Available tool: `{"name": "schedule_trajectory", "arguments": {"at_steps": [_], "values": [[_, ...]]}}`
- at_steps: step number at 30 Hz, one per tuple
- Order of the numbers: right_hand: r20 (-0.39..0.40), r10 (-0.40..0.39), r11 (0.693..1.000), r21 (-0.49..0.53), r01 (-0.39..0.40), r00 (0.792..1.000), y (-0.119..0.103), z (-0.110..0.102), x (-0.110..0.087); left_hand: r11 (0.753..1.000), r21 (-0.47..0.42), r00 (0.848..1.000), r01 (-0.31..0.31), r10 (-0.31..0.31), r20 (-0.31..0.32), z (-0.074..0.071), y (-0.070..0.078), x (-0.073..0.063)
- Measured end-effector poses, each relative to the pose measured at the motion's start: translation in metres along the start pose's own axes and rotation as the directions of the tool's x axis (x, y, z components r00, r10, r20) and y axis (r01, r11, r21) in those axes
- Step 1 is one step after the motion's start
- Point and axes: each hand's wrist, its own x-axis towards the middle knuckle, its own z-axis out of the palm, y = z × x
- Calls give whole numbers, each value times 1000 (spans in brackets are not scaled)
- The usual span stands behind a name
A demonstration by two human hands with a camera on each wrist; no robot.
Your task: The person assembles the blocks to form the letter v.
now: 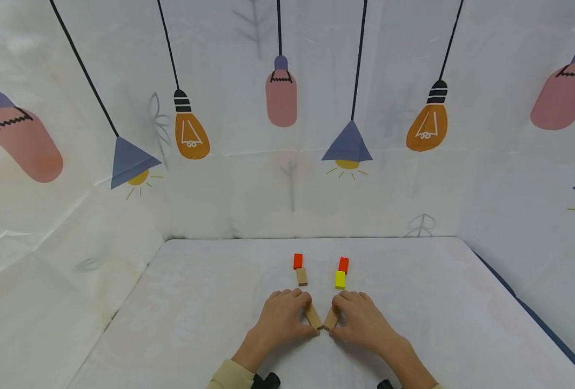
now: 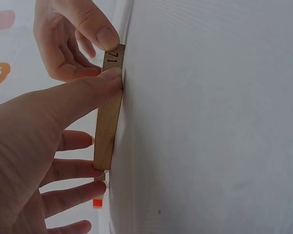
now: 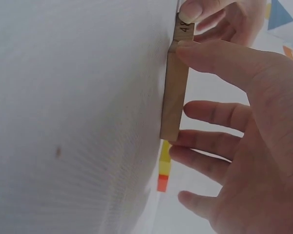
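In the head view, two plain wooden blocks meet at their near ends in a V on the white table. My left hand (image 1: 283,317) holds the left wooden block (image 1: 313,316) lengthwise between thumb and fingers. The right wooden block (image 1: 332,319) is held the same way by my right hand (image 1: 363,320). The left wrist view shows the left block (image 2: 106,136) resting on the table, with a printed 71 on the end of the other block beyond it. A number also marks the far block's end in the right wrist view, partly covered by a thumb.
Beyond the left hand, a wooden block (image 1: 301,277) touches a red block (image 1: 298,261). Beyond the right hand, a yellow block (image 1: 340,280) touches another red block (image 1: 343,265). The white table (image 1: 209,302) ends at a sheet wall (image 1: 239,189) printed with lamps.
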Motion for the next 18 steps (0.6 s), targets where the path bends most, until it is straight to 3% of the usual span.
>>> {"name": "schedule_trajectory", "arguments": {"at_steps": [18], "values": [[11,-22,999,38,22,1000,5,1,0,1000,-9,999,20,-20,29,-2,2,0]]}}
